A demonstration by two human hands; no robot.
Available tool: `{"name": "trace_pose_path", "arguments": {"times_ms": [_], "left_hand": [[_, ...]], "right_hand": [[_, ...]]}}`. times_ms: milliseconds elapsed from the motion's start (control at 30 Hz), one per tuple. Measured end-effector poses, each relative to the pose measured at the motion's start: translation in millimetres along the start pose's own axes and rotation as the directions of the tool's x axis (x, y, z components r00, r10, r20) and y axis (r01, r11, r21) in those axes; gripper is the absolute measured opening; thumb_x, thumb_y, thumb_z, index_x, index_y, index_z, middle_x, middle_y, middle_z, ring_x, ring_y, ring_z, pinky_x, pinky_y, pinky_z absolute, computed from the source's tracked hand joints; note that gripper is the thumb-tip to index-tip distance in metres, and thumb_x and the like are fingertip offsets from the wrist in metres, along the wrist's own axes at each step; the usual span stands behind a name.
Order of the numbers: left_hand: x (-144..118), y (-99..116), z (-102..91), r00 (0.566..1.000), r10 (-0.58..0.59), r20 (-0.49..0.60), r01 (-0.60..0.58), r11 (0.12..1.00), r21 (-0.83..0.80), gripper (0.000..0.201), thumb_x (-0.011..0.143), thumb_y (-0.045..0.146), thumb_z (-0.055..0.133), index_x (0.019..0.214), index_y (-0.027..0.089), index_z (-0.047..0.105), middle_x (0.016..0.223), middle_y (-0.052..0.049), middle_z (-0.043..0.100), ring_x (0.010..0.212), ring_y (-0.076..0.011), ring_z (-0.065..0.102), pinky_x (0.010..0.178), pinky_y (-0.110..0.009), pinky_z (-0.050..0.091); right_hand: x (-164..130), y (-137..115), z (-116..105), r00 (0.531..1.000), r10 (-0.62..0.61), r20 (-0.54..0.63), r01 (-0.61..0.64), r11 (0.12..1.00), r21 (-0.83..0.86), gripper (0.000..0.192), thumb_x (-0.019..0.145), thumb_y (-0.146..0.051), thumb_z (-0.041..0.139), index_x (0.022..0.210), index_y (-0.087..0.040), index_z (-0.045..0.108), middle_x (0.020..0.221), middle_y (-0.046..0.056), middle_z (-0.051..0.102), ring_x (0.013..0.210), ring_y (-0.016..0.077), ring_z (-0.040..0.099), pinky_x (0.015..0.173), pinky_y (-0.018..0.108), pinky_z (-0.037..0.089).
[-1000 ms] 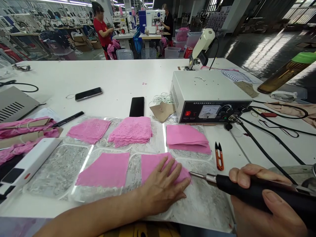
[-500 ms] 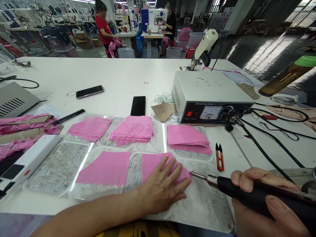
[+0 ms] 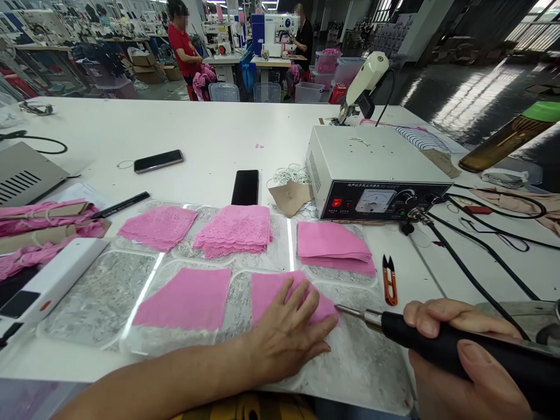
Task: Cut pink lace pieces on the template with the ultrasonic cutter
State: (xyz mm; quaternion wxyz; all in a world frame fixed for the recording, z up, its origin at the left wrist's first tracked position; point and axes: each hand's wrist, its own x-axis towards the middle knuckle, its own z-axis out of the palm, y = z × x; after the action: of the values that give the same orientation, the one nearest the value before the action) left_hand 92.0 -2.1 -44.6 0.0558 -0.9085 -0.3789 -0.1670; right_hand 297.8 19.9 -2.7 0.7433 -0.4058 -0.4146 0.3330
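Pressing left hand (image 3: 286,338) flat on pink fabric (image 3: 269,291); right hand (image 3: 464,361) gripping tool (image 3: 437,344).

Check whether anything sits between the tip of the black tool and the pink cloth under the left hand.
Nothing visible does. The right hand holds the black tool, and its metal tip reaches the right corner of the pink cloth, which the left hand presses flat. The orange snips lie off to the side.

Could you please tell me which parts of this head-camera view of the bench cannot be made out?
- Pink fabric piece: its near right part is hidden under the left hand.
- Black handheld tool: its rear runs off the right edge; the right hand covers part of the grip.
- Control box: front panel lettering and meter are too small to read.
- Tool tip touching the fabric: too small to tell.
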Motion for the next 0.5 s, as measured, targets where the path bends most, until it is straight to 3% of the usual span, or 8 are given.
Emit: {"name": "trace_pose_path", "arguments": {"times_ms": [500], "left_hand": [[-1.9,-0.8,1.9,1.000,-0.014,-0.006,0.014,1.000,0.003,0.044,0.093,0.052,0.050,0.130,0.028,0.053,0.123,-0.012,0.055,0.121,-0.0324,0.050,0.103,-0.055,0.035]], "right_hand": [[0.9,0.3,6.0,0.997,0.001,0.072,-0.005,0.999,0.045,0.007,0.067,-0.020,0.058,0.074,-0.020,0.057,0.074,-0.001,0.057,0.052,0.0106,0.048,0.051,0.031,0.045]]}}
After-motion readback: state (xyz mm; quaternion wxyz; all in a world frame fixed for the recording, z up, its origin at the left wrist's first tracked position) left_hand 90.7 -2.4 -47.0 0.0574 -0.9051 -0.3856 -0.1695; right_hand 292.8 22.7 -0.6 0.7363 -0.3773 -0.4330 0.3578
